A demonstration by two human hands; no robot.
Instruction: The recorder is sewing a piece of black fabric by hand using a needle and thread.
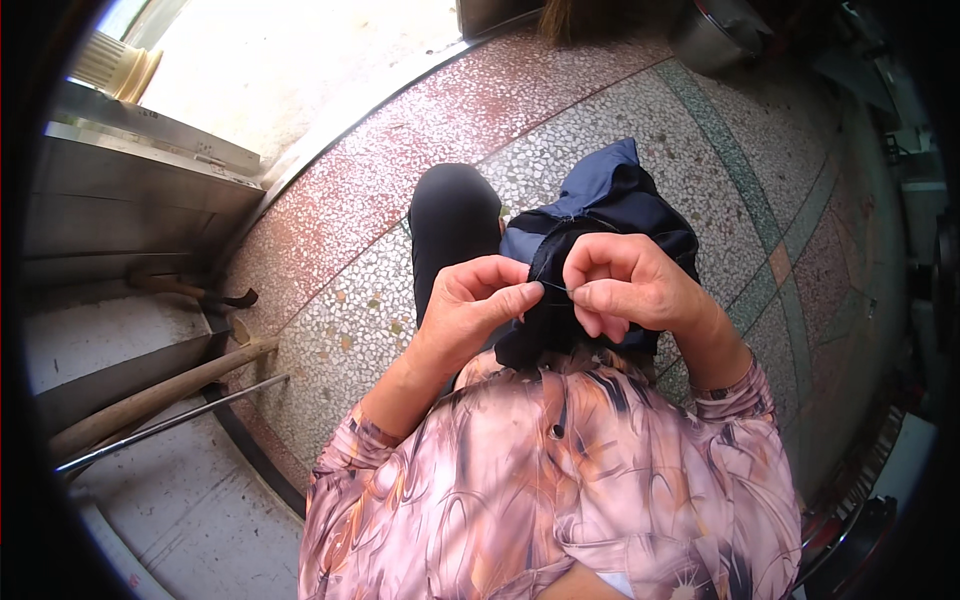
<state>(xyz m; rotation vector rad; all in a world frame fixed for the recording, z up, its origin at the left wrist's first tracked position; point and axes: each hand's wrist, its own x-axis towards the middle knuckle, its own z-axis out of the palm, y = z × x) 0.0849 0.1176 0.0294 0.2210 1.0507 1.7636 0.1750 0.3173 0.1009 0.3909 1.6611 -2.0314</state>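
On my lap lies a bundled dark navy and black garment (640,205), its cloth folded over my right leg. My left hand (478,305) is closed in a pinch, thumb against forefinger, at the garment's black edge. Facing it, my right hand (632,285) also pinches with thumb and forefinger, its other fingers curled. A thin thread (556,288) spans the short gap between the two sets of fingertips. Whether a needle is among the fingers is too small to tell. The cloth beneath my right hand is partly hidden.
Speckled terrazzo floor (350,290) surrounds my legs. Left of me, a wooden handle (160,395) and a metal rod (190,415) jut out beside grey panels. A bright doorway (300,70) opens at the far left. A metal bucket (715,40) stands far right.
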